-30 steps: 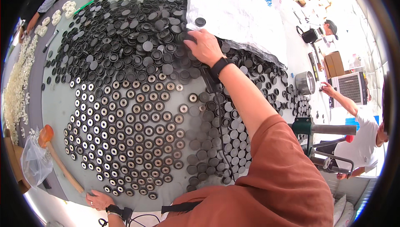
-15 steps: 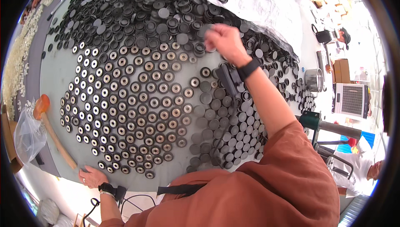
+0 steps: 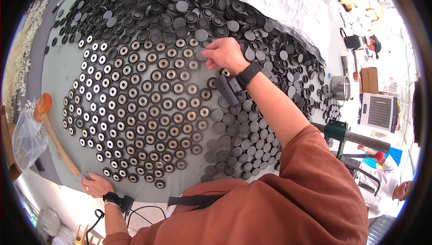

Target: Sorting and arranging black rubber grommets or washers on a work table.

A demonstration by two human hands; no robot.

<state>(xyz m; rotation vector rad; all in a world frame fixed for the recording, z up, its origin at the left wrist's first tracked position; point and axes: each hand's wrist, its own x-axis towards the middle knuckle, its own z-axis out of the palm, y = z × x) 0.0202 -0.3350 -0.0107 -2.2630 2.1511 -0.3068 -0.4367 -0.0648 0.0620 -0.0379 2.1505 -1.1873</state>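
Note:
My right hand (image 3: 226, 56) is closed in a pinch, with a round dark grey cap (image 3: 200, 54) at its fingertips. It hovers at the upper right edge of the spread of black rings with metal centres (image 3: 143, 99), which lie in rough rows across the table. Just beyond the hand begins a large heap of loose black caps (image 3: 148, 8). My left hand (image 3: 97, 185) rests open on the table's near edge, fingers apart and nothing in it. Beside it lies the handle end of a mallet (image 3: 60, 143) with an orange-brown head.
Grey caps (image 3: 252, 141) lie flat in rows under my right forearm. A white sack (image 3: 288, 8) covers the far right of the heap. At the right stand a metal pot (image 3: 340, 87) and a green clamp-like tool (image 3: 335, 130). A clear plastic bag (image 3: 29, 141) hangs at the left edge.
My right hand has come left and slightly nearer, from over the cap heap to the edge of the ring rows. The left hand stays on the table edge.

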